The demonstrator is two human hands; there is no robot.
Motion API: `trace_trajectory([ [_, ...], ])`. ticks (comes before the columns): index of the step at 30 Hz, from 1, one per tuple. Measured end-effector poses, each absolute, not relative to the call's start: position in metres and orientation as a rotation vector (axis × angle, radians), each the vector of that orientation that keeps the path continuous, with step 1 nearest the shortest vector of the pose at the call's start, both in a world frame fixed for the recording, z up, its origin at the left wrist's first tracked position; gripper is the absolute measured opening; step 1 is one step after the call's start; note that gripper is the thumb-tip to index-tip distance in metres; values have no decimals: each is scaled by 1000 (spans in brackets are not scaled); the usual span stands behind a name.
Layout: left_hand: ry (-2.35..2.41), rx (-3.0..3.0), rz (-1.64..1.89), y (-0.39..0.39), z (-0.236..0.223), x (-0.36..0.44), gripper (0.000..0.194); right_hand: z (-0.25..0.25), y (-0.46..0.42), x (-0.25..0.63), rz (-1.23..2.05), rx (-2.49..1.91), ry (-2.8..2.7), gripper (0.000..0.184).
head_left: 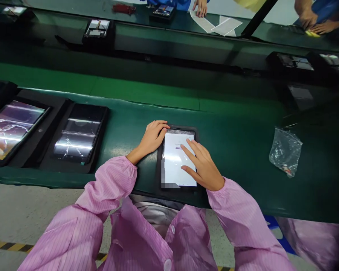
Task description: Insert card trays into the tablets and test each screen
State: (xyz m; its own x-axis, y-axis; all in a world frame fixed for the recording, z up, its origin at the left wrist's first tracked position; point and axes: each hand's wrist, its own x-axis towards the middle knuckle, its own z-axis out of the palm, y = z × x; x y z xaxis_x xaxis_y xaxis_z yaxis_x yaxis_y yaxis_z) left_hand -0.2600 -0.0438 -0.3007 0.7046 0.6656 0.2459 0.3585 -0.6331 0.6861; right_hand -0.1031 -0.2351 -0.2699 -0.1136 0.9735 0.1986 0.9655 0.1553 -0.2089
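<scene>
Left hand curled, palm down; right hand palm down, fingers spread

On my left, a tablet and a second tablet lie face up in black trays on the green belt. Crumpled clear plastic bag on my right. Across on the far belt: a co-worker's hand beside white paper sheets, another co-worker's hands at far right. Yellow-black floor tape below
</scene>
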Motion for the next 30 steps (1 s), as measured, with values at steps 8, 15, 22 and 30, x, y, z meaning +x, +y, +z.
trace_trajectory([
  [8, 754, 2297, 676, -44, -302, -261, 29, -272, -210, -156, 107, -2127, -2047, 79],
  [15, 756, 2300, 673, -43, -304, -260, 28, -273, -272, -192, 8, -2163, -2092, 82],
  [22, 766, 2294, 653, -44, -302, -260, 28, -269, -298, -206, 26, -2172, -2136, 82],
  [30, 763, 2286, 662, -44, -302, -259, 29, -253, -296, -199, 8, -2108, -2126, 69],
])
